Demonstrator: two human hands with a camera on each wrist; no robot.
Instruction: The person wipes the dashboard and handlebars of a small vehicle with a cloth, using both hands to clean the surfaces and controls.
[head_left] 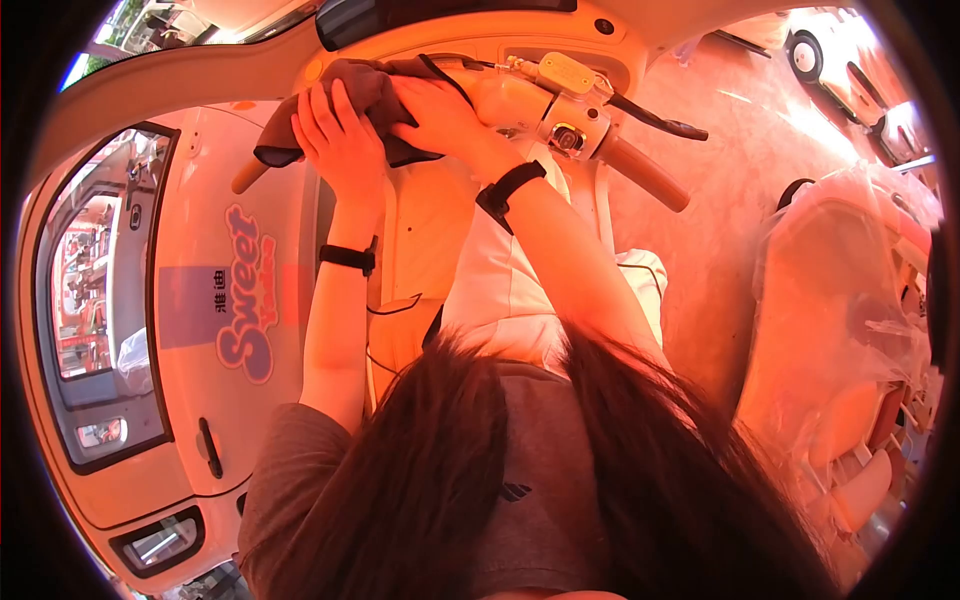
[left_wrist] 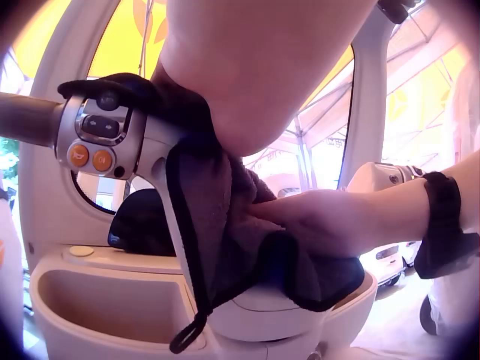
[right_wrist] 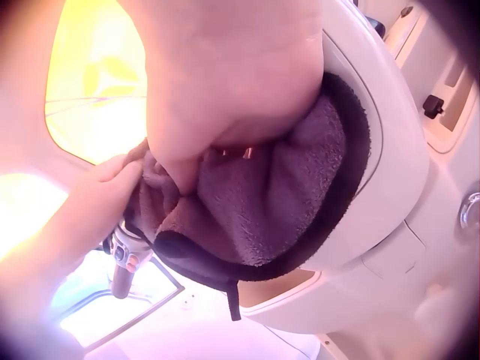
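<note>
A dark grey-brown microfiber cloth point(head_left: 376, 96) with black edging drapes over the left part of a scooter's handlebar. The left hand point(head_left: 340, 140) rests on it, fingers spread and fairly straight near the left grip point(head_left: 250, 176). Beside it, the right hand point(head_left: 440, 112) holds the cloth nearer the middle of the bar, thumb toward the left hand. Seen from the left wrist, the cloth point(left_wrist: 217, 217) hangs in folds with a loop at its corner, and the right hand point(left_wrist: 322, 217) digs its fingers into it. The right wrist view shows the fuzzy cloth point(right_wrist: 255, 202) bunched under the right hand point(right_wrist: 232, 90).
The right grip point(head_left: 645, 172) and brake lever point(head_left: 660, 118) stick out at the right. Orange buttons point(left_wrist: 90, 156) sit by the left grip. A white vehicle door with lettering point(head_left: 245, 300) stands close on the left. A plastic-covered seat point(head_left: 830, 300) stands at the right.
</note>
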